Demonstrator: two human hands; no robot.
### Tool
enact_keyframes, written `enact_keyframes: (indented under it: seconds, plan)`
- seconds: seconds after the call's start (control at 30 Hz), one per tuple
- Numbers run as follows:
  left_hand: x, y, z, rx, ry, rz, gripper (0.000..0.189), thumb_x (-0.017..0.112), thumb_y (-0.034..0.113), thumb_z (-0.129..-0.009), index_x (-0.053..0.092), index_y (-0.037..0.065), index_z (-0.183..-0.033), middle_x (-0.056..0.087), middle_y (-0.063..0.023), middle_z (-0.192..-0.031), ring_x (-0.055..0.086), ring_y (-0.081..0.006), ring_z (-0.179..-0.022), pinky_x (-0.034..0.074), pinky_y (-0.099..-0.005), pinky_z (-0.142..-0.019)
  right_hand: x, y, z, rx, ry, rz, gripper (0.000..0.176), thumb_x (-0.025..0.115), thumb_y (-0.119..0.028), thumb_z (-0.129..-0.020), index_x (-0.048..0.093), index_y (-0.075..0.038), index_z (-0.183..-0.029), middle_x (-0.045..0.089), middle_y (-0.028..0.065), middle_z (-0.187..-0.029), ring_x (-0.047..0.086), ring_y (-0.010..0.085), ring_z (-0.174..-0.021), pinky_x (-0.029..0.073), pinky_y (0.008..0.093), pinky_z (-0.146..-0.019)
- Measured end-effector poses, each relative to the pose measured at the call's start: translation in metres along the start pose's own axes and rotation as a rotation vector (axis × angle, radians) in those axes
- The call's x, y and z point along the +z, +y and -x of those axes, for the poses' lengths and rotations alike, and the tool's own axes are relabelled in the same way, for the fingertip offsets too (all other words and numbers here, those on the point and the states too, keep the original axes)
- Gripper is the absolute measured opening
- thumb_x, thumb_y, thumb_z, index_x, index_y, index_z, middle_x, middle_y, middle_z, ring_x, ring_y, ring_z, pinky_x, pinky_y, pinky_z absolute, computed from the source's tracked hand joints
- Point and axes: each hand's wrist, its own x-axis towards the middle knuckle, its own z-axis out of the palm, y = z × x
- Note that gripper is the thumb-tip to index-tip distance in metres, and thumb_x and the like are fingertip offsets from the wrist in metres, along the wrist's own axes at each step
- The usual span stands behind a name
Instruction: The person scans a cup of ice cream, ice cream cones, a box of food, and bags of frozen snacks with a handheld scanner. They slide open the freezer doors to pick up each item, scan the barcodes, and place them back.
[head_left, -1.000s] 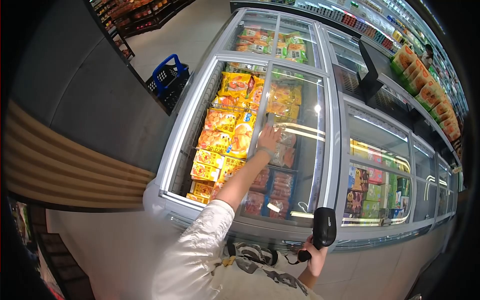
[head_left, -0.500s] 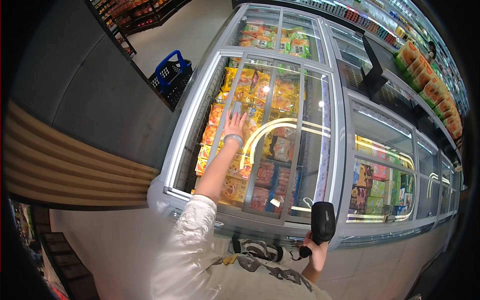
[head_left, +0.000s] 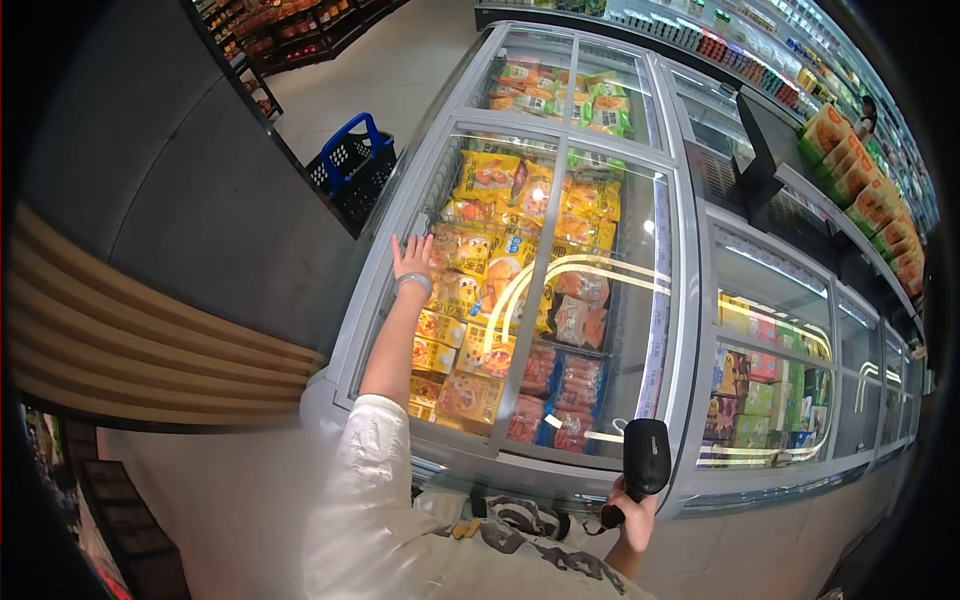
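Note:
My left hand [head_left: 411,262] is spread open at the left side of the chest freezer [head_left: 345,385], fingers on the edge of its sliding glass lid [head_left: 470,215]. A grey band [head_left: 412,283] circles that wrist. Under the glass lie yellow bags of frozen food [head_left: 490,178], with packs of pinkish sausages [head_left: 578,385] nearer to me. My right hand [head_left: 633,515] is closed around the handle of a black handheld device shaped like a barcode scanner [head_left: 647,458], held over the freezer's near right edge. Light reflections cover part of the glass.
A black basket with a blue handle [head_left: 352,165] stands on the floor beyond the freezer's left side. More freezers [head_left: 780,390] adjoin on the right, with upright packets [head_left: 865,185] on a shelf above. A dark panel with wooden ribs [head_left: 150,320] borders the left.
My left hand has moved left, and the glass lid has slid left with it, covering the gap on that side. The right hand keeps hold of the scanner; the view has shifted slightly.

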Motion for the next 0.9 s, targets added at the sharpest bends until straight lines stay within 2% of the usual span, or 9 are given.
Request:
enact_keyframes:
  seconds: [0.13,0.23,0.33,0.43,0.5,0.57,0.73,0.83,0.9]
  plan:
    - [0.022,-0.013,0.015,-0.017,0.211,0.407,0.043,0.043,0.016,-0.079,0.04,0.014,-0.122,0.041,-0.002,-0.125,0.036,-0.0148,-0.117,0.006,-0.059,-0.096,0.009,-0.003,0.003,-0.035,-0.018,-0.006,0.027,0.054,0.003,-0.056,0.05,0.001,-0.083,0.049,0.0049,-0.064,0.048,0.0123,-0.053,0.037,0.0232,-0.048]
    - [0.007,-0.047,0.102,-0.036,0.35,0.831,0.014,0.051,0.02,-0.077,0.064,0.014,-0.08,0.061,-0.0066,-0.083,0.057,-0.0226,-0.079,0.022,-0.0515,-0.093,0.011,0.001,0.0,-0.036,-0.093,0.008,0.025,0.056,0.004,-0.058,0.051,-0.001,-0.082,0.05,0.0038,-0.066,0.05,0.0114,-0.055,0.039,0.0231,-0.048]
    - [0.028,-0.076,0.219,-0.37,0.551,1.13,0.03,0.06,0.033,-0.074,0.061,0.004,-0.068,0.058,-0.0123,-0.059,0.055,-0.0279,-0.053,0.041,-0.0326,-0.047,0.018,-0.001,0.001,-0.04,-0.177,0.085,0.02,0.058,0.002,-0.058,0.053,-0.001,-0.078,0.052,0.0028,-0.064,0.051,0.0107,-0.056,0.04,0.023,-0.049]
    - [0.065,-0.083,0.354,-0.919,0.363,1.29,0.043,0.055,0.028,-0.079,0.051,-0.004,-0.051,0.047,-0.0117,-0.041,0.046,-0.0158,-0.038,0.037,-0.03,-0.042,0.034,-0.002,0.005,-0.046,-0.264,0.174,0.017,0.06,-0.001,-0.057,0.054,-0.002,-0.073,0.052,0.002,-0.062,0.051,0.01,-0.058,0.04,0.0236,-0.05]
    - [0.131,-0.066,0.437,-0.987,0.329,0.909,0.043,0.051,0.027,-0.081,0.05,-0.004,-0.052,0.047,-0.0112,-0.042,0.045,-0.0199,-0.039,0.038,-0.0334,-0.044,0.039,0.005,0.002,-0.094,-0.337,0.243,0.017,0.062,-0.002,-0.056,0.055,-0.002,-0.071,0.053,0.0014,-0.063,0.05,0.0098,-0.058,0.04,0.0251,-0.054]
    - [0.137,-0.042,0.509,-0.926,0.056,1.156,0.017,0.053,0.015,-0.078,0.052,0.002,-0.089,0.057,-0.0116,-0.062,0.054,-0.025,-0.055,0.042,-0.0333,-0.052,0.043,0.007,-0.001,-0.042,-0.447,0.293,0.025,0.063,-0.001,-0.055,0.055,-0.002,-0.078,0.053,0.0008,-0.065,0.05,0.0103,-0.061,0.039,0.0246,-0.056]
    - [0.113,0.0,0.604,-0.916,-0.91,1.072,0.055,0.039,0.041,-0.084,0.031,0.007,-0.126,0.05,-0.0185,-0.112,0.051,-0.0322,-0.097,0.041,-0.0381,-0.081,0.053,0.02,0.016,0.039,-0.626,0.268,0.036,0.062,0.002,-0.054,0.052,-0.002,-0.089,0.052,0.0018,-0.066,0.051,0.0114,-0.059,0.04,0.0243,-0.055]
    - [0.108,0.042,0.67,-0.944,-0.922,1.181,0.077,0.022,0.066,-0.077,0.044,0.004,-0.118,0.051,-0.0215,-0.109,0.048,-0.0338,-0.102,0.038,-0.0376,-0.083,0.061,0.023,0.03,0.117,-0.812,0.224,0.036,0.06,0.004,-0.053,0.052,-0.001,-0.088,0.052,0.0033,-0.064,0.05,0.0127,-0.053,0.04,0.0244,-0.05]
    - [0.087,0.061,0.701,-1.037,-0.748,1.308,0.063,0.036,0.061,-0.075,0.052,0.012,-0.111,0.058,-0.0172,-0.094,0.054,-0.0315,-0.093,0.043,-0.0384,-0.078,0.062,0.033,0.036,0.143,-0.915,0.279,0.034,0.059,0.004,-0.053,0.052,0.0,-0.086,0.052,0.0039,-0.063,0.05,0.0127,-0.05,0.039,0.0243,-0.048]
